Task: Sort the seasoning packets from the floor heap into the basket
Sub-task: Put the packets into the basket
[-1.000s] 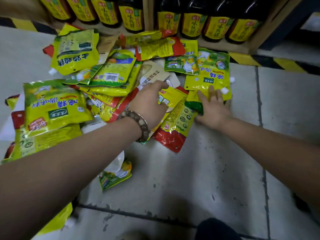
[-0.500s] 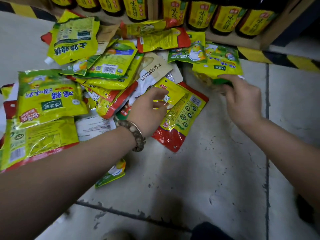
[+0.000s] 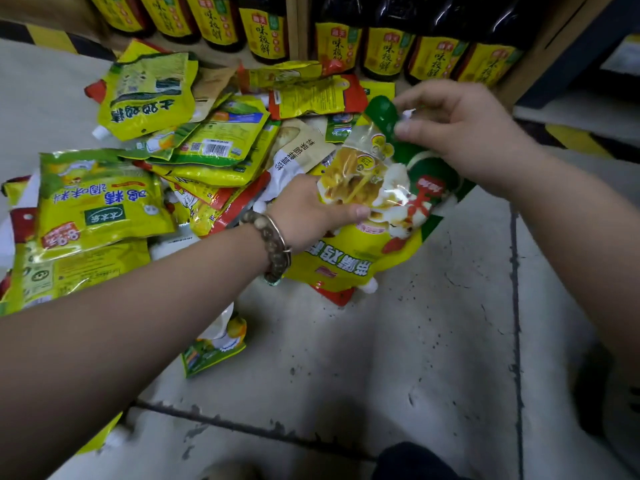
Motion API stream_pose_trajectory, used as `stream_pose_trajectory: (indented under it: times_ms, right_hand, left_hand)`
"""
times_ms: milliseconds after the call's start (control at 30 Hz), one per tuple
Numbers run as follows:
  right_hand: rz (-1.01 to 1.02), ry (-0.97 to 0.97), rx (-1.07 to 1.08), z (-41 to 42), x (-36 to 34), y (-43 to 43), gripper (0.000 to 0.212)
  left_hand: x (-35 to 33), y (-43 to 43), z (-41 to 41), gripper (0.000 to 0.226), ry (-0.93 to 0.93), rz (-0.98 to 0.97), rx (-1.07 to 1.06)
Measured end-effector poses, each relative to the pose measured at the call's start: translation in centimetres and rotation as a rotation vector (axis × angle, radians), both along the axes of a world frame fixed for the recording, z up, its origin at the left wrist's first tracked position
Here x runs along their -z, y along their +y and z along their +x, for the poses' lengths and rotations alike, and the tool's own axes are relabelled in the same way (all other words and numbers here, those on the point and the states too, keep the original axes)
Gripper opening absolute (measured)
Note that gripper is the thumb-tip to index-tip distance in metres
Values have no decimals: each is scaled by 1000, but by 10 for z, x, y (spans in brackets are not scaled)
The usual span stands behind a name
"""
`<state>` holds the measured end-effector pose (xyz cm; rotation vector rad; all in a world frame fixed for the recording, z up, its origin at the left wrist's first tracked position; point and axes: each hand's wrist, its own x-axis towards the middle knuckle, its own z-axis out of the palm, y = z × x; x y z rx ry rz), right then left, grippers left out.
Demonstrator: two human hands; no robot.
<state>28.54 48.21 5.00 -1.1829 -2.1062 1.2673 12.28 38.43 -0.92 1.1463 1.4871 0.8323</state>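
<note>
A heap of yellow, green and red seasoning packets (image 3: 145, 174) covers the floor at the left and centre. A large yellow-green chicken-seasoning pouch (image 3: 388, 209) is lifted above the heap's right edge. My right hand (image 3: 460, 133) pinches its green top corner. My left hand (image 3: 308, 213), with a bead bracelet at the wrist, grips the pouch's left side, thumb across its front. A red and yellow packet (image 3: 337, 294) peeks out beneath the pouch. No basket is in view.
A low wooden shelf (image 3: 294, 36) with dark sauce bottles bearing yellow labels (image 3: 384, 50) runs along the back. A small green packet (image 3: 214, 344) lies alone on the grey tiled floor (image 3: 381, 375) below my left forearm. Yellow-black hazard tape (image 3: 575, 140) marks the floor at right.
My right hand has lifted the yellow-green pouch off the heap and turned it toward me. My left hand left the packets beneath it and took hold of the pouch's side.
</note>
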Motion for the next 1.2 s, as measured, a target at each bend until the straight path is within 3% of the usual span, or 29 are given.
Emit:
stream_pose_trajectory:
  times_ms: [67, 133, 200, 267, 367, 433, 500, 600, 633, 733, 800, 933, 1000, 1200]
  right_hand:
    - [-131, 37, 284, 7, 29, 20, 16]
    - [-248, -125, 467, 19, 64, 41, 38]
    - [-335, -337, 529, 30, 96, 52, 43]
    - [-351, -444, 562, 33, 118, 54, 34]
    - [-340, -477, 606, 33, 140, 55, 65]
    - [-416, -390, 767, 33, 153, 60, 76]
    - [-574, -153, 970, 36, 165, 67, 78]
    - [-679, -11, 1036, 35, 173, 73, 49]
    - [-689, -25, 1019, 31, 172, 73, 41]
    - [-691, -49, 987, 24, 172, 75, 26]
    - [-729, 73, 986, 19, 174, 75, 23]
    - [-670, 455, 990, 13, 169, 65, 14]
    - [-591, 510, 967, 17, 157, 62, 17]
    - [-575, 557, 796, 42, 117, 46, 33]
  left_hand:
    - [6, -2, -5, 13, -13, -46, -136]
    - [11, -2, -11, 14, -42, -132, -271]
    - [17, -2, -14, 12, -74, -195, -348]
    - [19, -2, -16, 30, -106, -251, -425]
    - [24, -1, -18, 59, -147, -312, -477]
    - [26, -2, -18, 58, -158, -348, -506]
    - [27, -1, -17, 60, -146, -385, -555]
    - [30, 1, -19, 101, -170, -453, -596]
    - [33, 2, -21, 101, -185, -458, -608]
    - [39, 2, -22, 70, -203, -471, -639]
    - [39, 2, -24, 61, -208, -478, -669]
    - [43, 2, -31, 88, -241, -462, -722]
    - [48, 2, -35, 97, -258, -452, -766]
    - [44, -1, -43, 88, -210, -449, -805]
